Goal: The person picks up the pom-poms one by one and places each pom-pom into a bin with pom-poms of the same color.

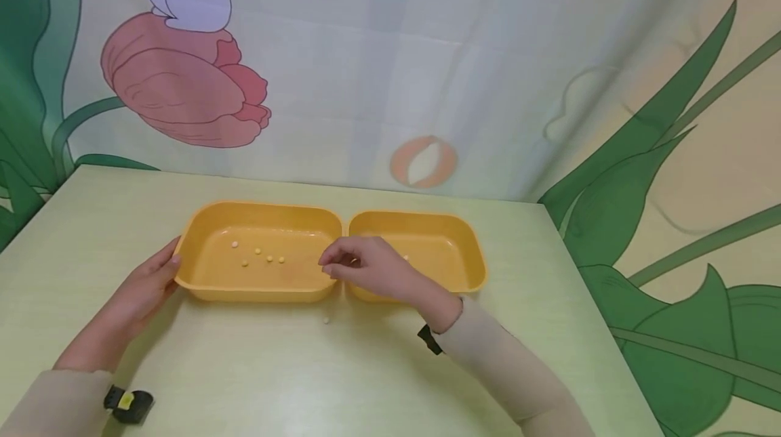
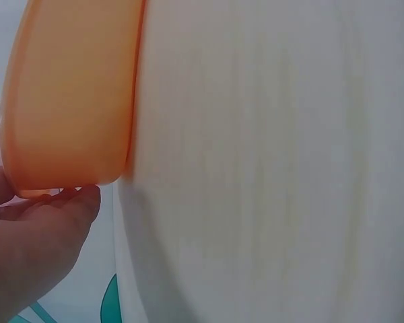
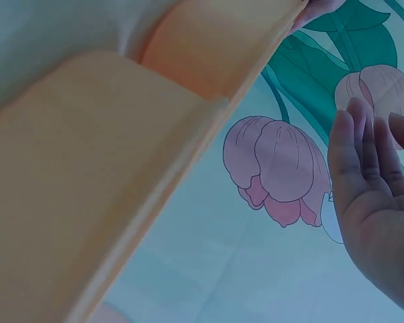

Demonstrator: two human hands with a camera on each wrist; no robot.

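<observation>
Two yellow-orange plastic trays stand side by side on the table. My left hand (image 1: 145,288) grips the left end of the left tray (image 1: 262,294); in the left wrist view its fingers (image 2: 81,202) touch that tray's end wall. Several small pale and yellow pellets (image 1: 270,259) lie scattered in the left tray. Over the adjoining rims hovers my right hand (image 1: 378,267), hiding part of the right tray (image 1: 442,264). Its fingers are slightly bent, the thumb apart from them in the right wrist view, and nothing shows between them. A pale pellet (image 1: 405,257) lies in the right tray.
One loose pellet (image 1: 326,320) lies on the pale table (image 1: 256,369) in front of the trays. Behind the table hangs a cloth (image 1: 342,85) printed with flowers and leaves. A dark band (image 1: 131,404) sits at the left wrist, another at the right (image 1: 430,340).
</observation>
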